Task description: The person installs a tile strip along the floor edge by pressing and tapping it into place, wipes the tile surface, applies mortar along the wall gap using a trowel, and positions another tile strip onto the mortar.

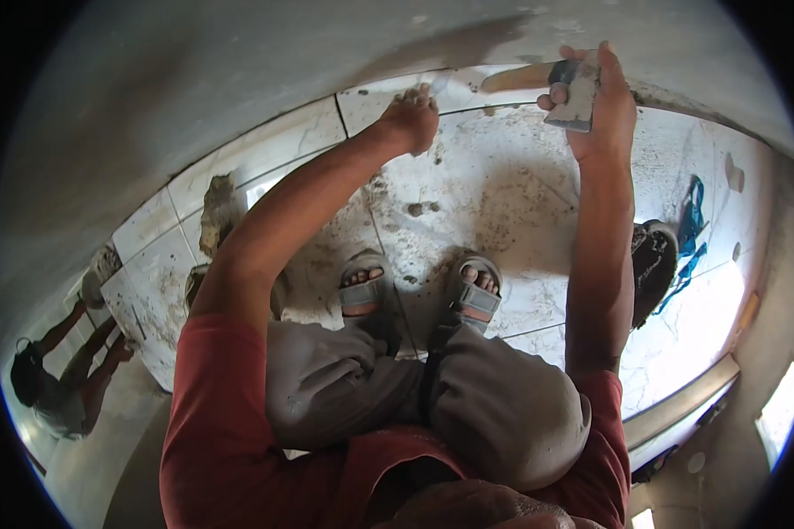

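- Your right hand [604, 101] grasps a wooden-handled scraper [579, 106] near where blade and handle meet; its handle (blurred) points toward your left hand, above the tiles beside the wall.
- Your left hand [410, 119] is clenched just in front of the wall [282, 62], well apart from the scraper; you can't tell whether anything sits inside those fingers.
- Beneath both hands, white floor tiles [494, 176] carry smears and crumbs, with small grey clumps [422, 209] between your arms.
- Your sandals [359, 286] stand on that floor; any brand mark on their straps is too small to read.
- Near your left forearm lies a rough, broken chunk [219, 216]; something behind that upper arm is mostly hidden.
- Beside your right forearm, a black tub [669, 264] is partly covered by the arm; a blue strap [693, 225] lies just past it.
- Farther right there is a long plank [684, 407].
- At far left, another person [66, 388] reaches toward the floor, small and hard to make out.
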### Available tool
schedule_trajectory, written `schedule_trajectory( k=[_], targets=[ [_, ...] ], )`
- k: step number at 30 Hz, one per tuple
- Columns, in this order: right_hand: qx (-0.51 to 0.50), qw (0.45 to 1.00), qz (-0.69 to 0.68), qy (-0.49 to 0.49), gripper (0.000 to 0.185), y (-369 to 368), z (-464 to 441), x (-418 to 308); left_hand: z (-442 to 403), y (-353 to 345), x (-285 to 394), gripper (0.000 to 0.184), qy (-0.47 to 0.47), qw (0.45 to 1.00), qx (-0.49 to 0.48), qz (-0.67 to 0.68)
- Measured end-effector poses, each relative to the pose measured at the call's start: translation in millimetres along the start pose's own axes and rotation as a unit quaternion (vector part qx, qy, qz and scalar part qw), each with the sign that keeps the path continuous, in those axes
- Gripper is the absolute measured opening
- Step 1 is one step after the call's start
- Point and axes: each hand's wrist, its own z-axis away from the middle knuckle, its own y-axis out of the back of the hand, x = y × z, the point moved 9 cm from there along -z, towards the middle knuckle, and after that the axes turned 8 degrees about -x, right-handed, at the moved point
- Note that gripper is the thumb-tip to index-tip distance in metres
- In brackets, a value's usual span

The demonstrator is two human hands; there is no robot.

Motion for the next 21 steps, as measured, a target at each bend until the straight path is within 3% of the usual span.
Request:
schedule_trajectory(
  k=[1,3,5,7,9,11,12,13,14,16,19,21],
  targets=[
    [0.007,1.000,0.001,0.004,0.038,9.3,-0.2,-5.2,0.2,-3.2,-1.6,0.066,0.005,1.000,-0.016,-0.009],
    [-0.107,0.986,-0.125,0.038,0.035,6.8,-0.7,-14.4,-1.4,-4.8,-3.0,0.065,-0.002,1.000,-0.008,-0.010],
    [-0.079,0.985,-0.146,0.044,0.032,13.1,1.9,-9.1,-0.7,-5.5,-1.8,0.066,0.004,1.000,-0.002,-0.020],
    [-0.004,0.999,-0.048,0.011,0.034,16.4,-4.1,-0.8,0.0,2.4,1.3,0.064,0.002,1.000,-0.001,-0.026],
    [-0.015,0.999,-0.051,0.001,0.037,33.8,-12.9,-3.8,-0.5,0.2,-1.4,0.064,0.013,0.999,-0.034,-0.036],
    [-0.096,0.983,-0.151,0.043,0.037,42.3,-15.9,-11.0,-1.8,-1.1,0.5,0.062,0.008,0.998,-0.025,-0.049],
    [-0.024,0.997,-0.064,0.044,0.038,51.6,-19.2,-5.7,0.5,-2.2,1.9,0.058,0.022,0.996,-0.079,-0.032],
    [-0.015,0.997,-0.062,0.051,0.038,50.3,-19.1,-7.5,-1.6,-0.3,2.6,0.054,0.033,0.992,-0.123,-0.021],
    [-0.017,0.996,-0.080,0.038,0.042,47.4,-21.0,-8.7,-0.6,5.7,4.2,0.041,0.018,0.997,-0.059,-0.047],
    [-0.038,0.988,-0.151,0.001,0.044,55.9,-29.4,-13.3,0.8,12.9,3.5,0.037,0.011,0.998,-0.054,-0.035],
    [0.045,0.981,-0.161,0.094,0.040,95.4,-23.8,-50.9,3.2,19.0,5.9,0.037,0.012,0.998,-0.062,-0.016],
    [0.025,0.976,-0.178,0.127,0.039,120.8,-42.1,-44.3,5.0,18.0,7.4,0.042,0.013,0.998,-0.066,-0.012]
  ],
)
